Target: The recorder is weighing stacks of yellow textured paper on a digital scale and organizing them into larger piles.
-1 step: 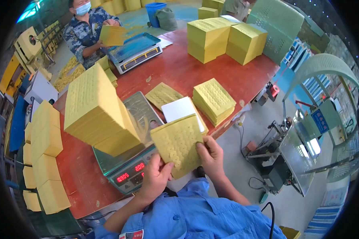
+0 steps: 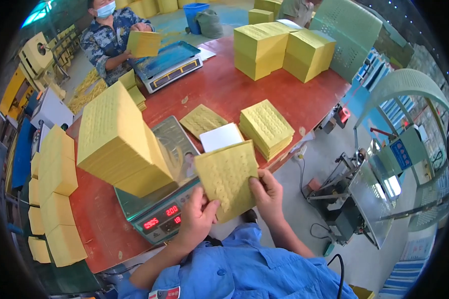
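Both my hands hold a thin stack of yellow embossed paper sheets (image 2: 228, 177), tilted up in front of my body. My left hand (image 2: 197, 219) pinches its lower left corner, thumb on the front. On its right edge my right hand (image 2: 267, 195) has thumb and fingers closed. Behind the sheets, partly covered, lies a white card (image 2: 220, 136). A tall block of yellow paper (image 2: 119, 144) stands on the metal pan of a digital scale (image 2: 162, 219) with lit red digits. Beyond the card are a flat yellow pile (image 2: 202, 119) and a thicker yellow stack (image 2: 267, 127).
Everything stands on a red table (image 2: 194, 102). Large yellow blocks (image 2: 262, 50) and a second scale (image 2: 169, 70) are at its far side. Across it, a masked person (image 2: 112, 42) holds yellow paper. More blocks (image 2: 60, 199) line the left; a green chair (image 2: 409, 94) is right.
The held sheets have moved slightly right and stand a little more upright. Both hands keep their grip. The other person's paper has shifted slightly right.
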`<state>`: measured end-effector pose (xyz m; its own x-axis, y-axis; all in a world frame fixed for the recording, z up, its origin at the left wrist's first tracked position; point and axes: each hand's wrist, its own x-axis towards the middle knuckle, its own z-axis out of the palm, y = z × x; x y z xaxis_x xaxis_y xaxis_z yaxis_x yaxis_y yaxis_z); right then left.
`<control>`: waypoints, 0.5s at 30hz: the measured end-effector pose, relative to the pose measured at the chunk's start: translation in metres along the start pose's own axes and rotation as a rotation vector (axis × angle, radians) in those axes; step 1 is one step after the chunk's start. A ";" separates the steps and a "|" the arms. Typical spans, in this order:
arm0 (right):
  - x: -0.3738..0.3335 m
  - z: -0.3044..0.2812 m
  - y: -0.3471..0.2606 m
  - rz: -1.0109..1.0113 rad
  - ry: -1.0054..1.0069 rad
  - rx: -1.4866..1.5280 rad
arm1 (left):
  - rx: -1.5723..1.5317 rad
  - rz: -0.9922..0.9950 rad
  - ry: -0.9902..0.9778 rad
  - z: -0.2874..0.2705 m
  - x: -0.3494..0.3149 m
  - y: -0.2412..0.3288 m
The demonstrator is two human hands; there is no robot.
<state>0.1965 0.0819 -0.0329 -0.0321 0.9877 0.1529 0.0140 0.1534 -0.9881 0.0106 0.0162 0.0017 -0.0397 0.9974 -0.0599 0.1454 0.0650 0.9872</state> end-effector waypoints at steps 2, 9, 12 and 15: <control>0.011 -0.036 -0.009 0.065 0.057 0.010 | -0.023 -0.018 0.016 0.035 0.018 0.019; 0.168 -0.131 0.029 -0.128 0.064 -0.322 | 0.175 0.142 0.185 0.135 0.169 0.011; 0.206 -0.142 0.043 -0.087 -0.009 -0.404 | 0.328 0.150 0.256 0.152 0.200 0.003; 0.225 -0.142 0.044 -0.032 -0.097 -0.454 | 0.401 0.066 0.304 0.161 0.214 -0.001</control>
<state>0.3314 0.3150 -0.0397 -0.1328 0.9783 0.1592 0.4467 0.2024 -0.8715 0.1613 0.2347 -0.0357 -0.2951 0.9496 0.1052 0.5233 0.0685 0.8494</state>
